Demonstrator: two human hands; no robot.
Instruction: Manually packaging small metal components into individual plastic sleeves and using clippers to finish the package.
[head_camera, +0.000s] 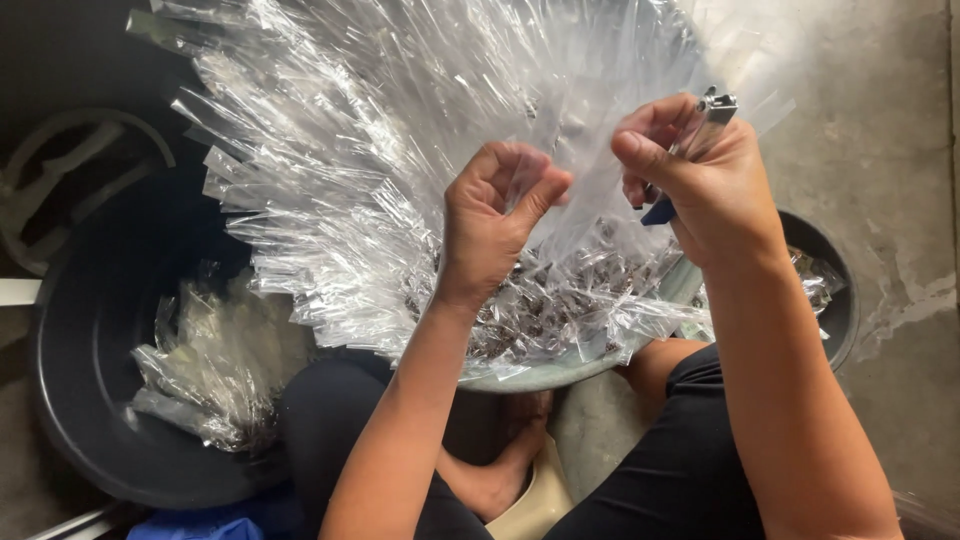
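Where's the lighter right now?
In the head view, upper right: the lighter is gripped in the right hand, above the heap of clear bags.

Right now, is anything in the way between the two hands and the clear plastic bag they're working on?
Nothing visible is. The left hand pinches the top of a clear plastic bag directly, and the right hand touches it too while holding a lighter. Other bags fan out behind, not between.

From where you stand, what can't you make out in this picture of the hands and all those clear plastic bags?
Head view only:
- Dark contents of the clear plastic bags: too small to identify.
- Silver lighter-like tool in the right hand: its lower part is hidden by the fingers.
- What the left hand pinches: curled fingers cover it.
- Round grey basin: its inside is buried under bags.
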